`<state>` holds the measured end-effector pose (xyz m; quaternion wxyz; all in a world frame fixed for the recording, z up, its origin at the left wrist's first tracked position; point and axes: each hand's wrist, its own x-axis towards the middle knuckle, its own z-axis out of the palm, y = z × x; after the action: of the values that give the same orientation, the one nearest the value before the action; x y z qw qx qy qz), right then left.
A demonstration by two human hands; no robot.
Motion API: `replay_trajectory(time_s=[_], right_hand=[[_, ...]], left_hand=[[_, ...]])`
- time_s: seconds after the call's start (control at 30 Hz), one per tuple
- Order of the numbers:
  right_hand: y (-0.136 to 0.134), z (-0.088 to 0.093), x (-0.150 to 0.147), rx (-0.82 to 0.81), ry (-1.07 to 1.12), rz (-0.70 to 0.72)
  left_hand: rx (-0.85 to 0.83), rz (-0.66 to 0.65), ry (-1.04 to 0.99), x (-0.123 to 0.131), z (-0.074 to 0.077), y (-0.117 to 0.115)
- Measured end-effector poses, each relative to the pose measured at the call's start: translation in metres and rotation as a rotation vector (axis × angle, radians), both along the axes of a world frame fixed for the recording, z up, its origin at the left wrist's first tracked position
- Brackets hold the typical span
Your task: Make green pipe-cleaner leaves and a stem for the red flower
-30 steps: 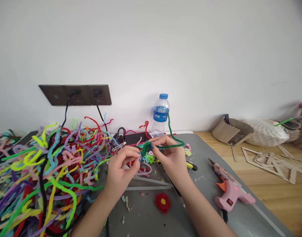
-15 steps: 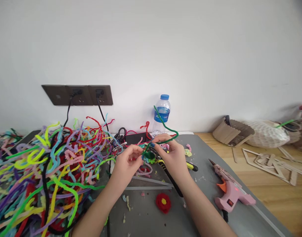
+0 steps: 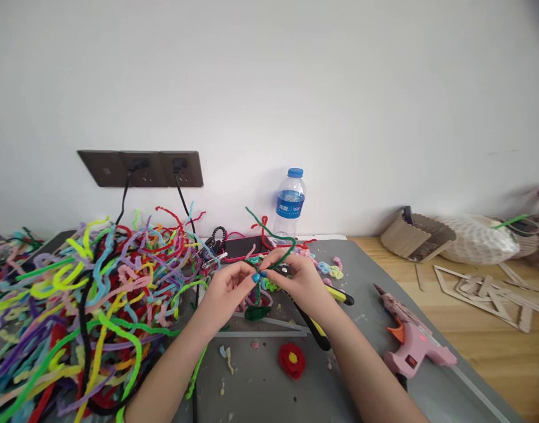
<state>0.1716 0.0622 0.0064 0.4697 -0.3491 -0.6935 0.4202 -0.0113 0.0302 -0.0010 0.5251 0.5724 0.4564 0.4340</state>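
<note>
A dark green pipe cleaner point(image 3: 290, 249) is pinched between my two hands, its free end curving up and to the left in front of the bottle. My left hand point(image 3: 231, 288) grips it with thumb and forefinger. Fingertips nearly touching those of the left, my right hand point(image 3: 295, 279) pinches the same stem. Below the fingers hangs a dark green leaf-like loop point(image 3: 257, 312). Pliers with yellow and black handles point(image 3: 315, 332) lie partly hidden under my right hand. A red pipe-cleaner flower with a yellow centre point(image 3: 291, 360) rests on the grey table nearer to me.
A big tangle of coloured pipe cleaners point(image 3: 97, 294) covers the left side. At the right lies a pink glue gun point(image 3: 417, 341). A water bottle point(image 3: 290, 202) stands by the wall. Clear glue sticks point(image 3: 260, 334) lie below my hands; wooden pieces point(image 3: 481, 294) are at far right.
Both hands have come closer together. The green pipe cleaner's free end has swung left and lower, and the leaf-like loop now hangs below my fingers.
</note>
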Motion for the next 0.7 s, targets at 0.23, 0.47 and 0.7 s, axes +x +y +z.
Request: replay_trajectory(time_s=[0.23,0.47,0.7], right_hand=[[-0.001,0.000,0.000,-0.015,-0.005,0.057],[-0.005,0.000,-0.006,-0.053,0.032,0.000],[-0.008,-0.007,-0.020,-0.063,0.165,0.032]], left_hand=[[-0.052,-0.023,-0.090,0.002,0.002,-0.001],[-0.128,0.095,-0.298,0.006,0.016,-0.005],[-0.127,0.246,-0.517,0.011,0.012,-0.005]])
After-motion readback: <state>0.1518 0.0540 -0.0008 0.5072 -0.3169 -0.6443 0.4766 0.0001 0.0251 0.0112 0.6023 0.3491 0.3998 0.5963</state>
